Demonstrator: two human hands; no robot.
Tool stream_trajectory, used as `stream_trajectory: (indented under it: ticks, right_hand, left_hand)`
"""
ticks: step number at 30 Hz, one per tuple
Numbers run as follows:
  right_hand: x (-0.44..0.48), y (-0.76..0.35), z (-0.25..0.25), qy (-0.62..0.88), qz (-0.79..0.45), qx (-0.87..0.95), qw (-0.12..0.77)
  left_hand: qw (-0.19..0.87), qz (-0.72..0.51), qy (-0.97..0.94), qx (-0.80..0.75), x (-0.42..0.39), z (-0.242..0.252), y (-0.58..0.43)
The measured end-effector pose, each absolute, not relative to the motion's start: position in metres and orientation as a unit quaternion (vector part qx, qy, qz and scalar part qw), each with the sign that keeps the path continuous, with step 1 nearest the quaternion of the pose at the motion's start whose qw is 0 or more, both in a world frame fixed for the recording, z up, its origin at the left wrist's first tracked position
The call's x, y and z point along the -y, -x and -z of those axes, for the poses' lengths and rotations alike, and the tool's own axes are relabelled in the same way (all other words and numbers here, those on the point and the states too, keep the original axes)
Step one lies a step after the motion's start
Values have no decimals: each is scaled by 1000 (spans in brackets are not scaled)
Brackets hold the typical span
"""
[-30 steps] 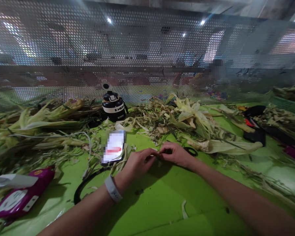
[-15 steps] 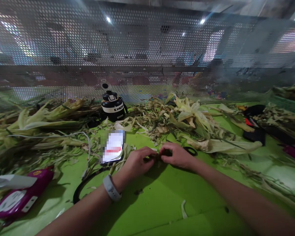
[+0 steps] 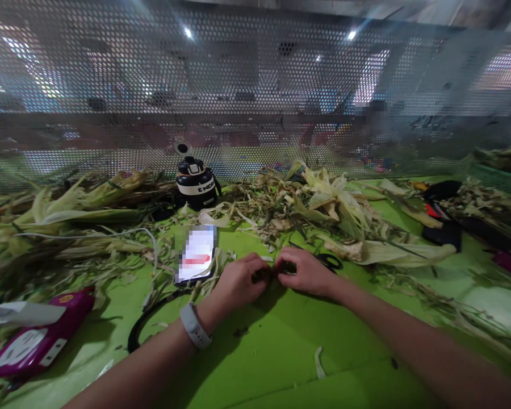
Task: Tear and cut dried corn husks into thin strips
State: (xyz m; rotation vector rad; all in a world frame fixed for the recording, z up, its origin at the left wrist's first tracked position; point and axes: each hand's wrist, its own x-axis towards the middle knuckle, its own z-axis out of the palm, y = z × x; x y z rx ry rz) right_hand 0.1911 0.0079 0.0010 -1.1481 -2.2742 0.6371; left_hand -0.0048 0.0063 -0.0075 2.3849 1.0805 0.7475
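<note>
My left hand point(image 3: 244, 278), with a pale watch band point(image 3: 195, 325) on the wrist, is closed in a pinch just above the green table point(image 3: 276, 358). My right hand point(image 3: 304, 270) is closed the same way, its fingertips almost touching the left ones. Whatever lies between the fingertips is too small and dark to name. Close behind the right hand are black scissor handles point(image 3: 333, 261). A corn cob end with a long husk point(image 3: 392, 253) lies to the right of them. Left of my left hand rests a lit phone point(image 3: 197, 253).
A black bottle with its lid up point(image 3: 196, 184) stands behind the phone. Corn husks point(image 3: 276, 199) are heaped along the perforated metal panel point(image 3: 238, 79). At left lie a purple tissue pack point(image 3: 38, 335) and a white cable point(image 3: 111, 234). A green basket point(image 3: 498, 179) sits far right.
The fingers of both hands have shifted slightly, with the fingertips still together. The scissor handles show a little more behind my right hand. Other things look unmoved.
</note>
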Motion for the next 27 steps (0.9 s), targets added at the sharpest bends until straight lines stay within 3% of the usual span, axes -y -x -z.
stream_trajectory:
  ticks: [19,27]
  right_hand:
    - [-9,-192,2,421,-224,843,250]
    - [-9,-191,2,426,-234,836,255]
  left_hand:
    - [190,-248,-880,-359,-9,8,7]
    - [82,-206,-921,-321,-8,8,9]
